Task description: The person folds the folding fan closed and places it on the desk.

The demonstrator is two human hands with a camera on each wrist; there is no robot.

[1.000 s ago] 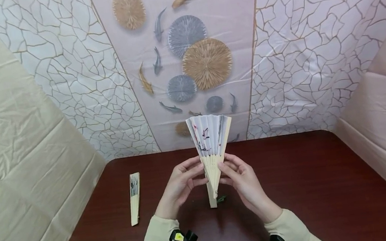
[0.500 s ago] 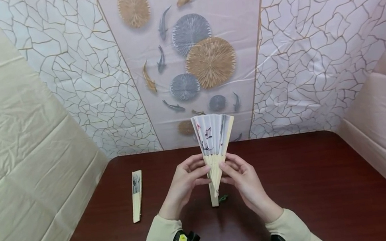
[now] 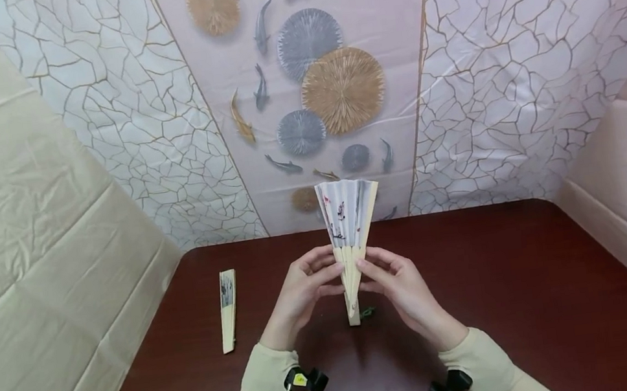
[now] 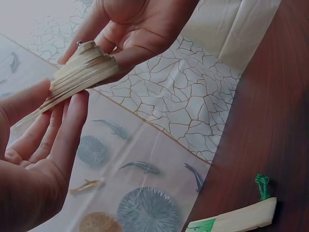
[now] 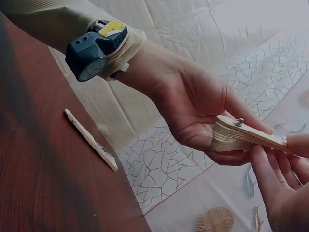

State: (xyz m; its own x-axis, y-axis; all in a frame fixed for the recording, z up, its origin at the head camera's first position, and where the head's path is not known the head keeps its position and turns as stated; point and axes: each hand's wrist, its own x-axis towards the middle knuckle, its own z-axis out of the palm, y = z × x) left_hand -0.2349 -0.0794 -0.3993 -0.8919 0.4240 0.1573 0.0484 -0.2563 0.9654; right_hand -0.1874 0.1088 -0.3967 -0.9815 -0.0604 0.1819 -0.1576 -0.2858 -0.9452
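Note:
A folding fan with painted white leaf and pale wooden ribs stands partly spread, held up over the table. My left hand pinches its ribs on the left side, thumb in front. From the right, my right hand grips the ribs the same way. In the left wrist view the stacked ribs run between both hands. Behind the held fan lies a second, folded fan with green on it and a green tassel; the head view shows just its lower end. A third folded fan lies to the left.
The dark red-brown table carries everything. A patterned cloth with fish and round motifs hangs behind it, and beige fabric slopes up at both sides. Both wrists wear small black camera mounts.
The held fan's leaf has narrowed slightly as its right and left edges come closer together. Both hands keep their grip. The head view has shifted a little.

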